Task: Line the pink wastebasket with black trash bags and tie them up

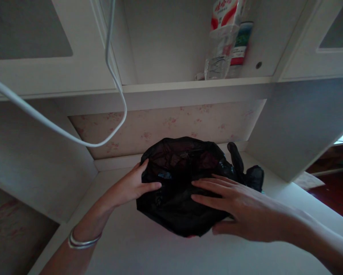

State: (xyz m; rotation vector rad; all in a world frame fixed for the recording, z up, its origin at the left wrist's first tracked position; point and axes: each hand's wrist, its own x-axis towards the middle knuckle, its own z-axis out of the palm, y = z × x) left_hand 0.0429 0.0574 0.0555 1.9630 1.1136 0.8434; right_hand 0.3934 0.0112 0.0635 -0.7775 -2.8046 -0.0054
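**Black bag (174, 217) on white desktop (165, 259), both hands on it**

Left hand (131, 188): at the bag's left edge, rim caught between thumb and fingers. Thumb lies straight across the near side; index tip shows at the rim, remaining fingers hidden behind, so can't tell how they're curled. Silver bangles (84, 242) on that wrist.

Right hand (240, 202): spread, palm down on the bag's right part. Fingers extended and slightly apart, thumb lower along the near right side. No pinch visible.

Bag: mid-desktop, top gaping, inside too dark to read. Two black tufts (255, 177) stick out at its right, beyond the right hand. Sliver of red under the near edge, can't identify.

Around: pale side panels left and right, floral panel (165, 126) behind. Shelf (188, 87) above holds a clear bottle with red-white label (219, 65) and a second bottle with green-red label (241, 44) partly behind it.

In the way: white cable (45, 120) loops across upper left in front of the cabinet door (82, 72) and floral panel; clear of bag and hands in this view.
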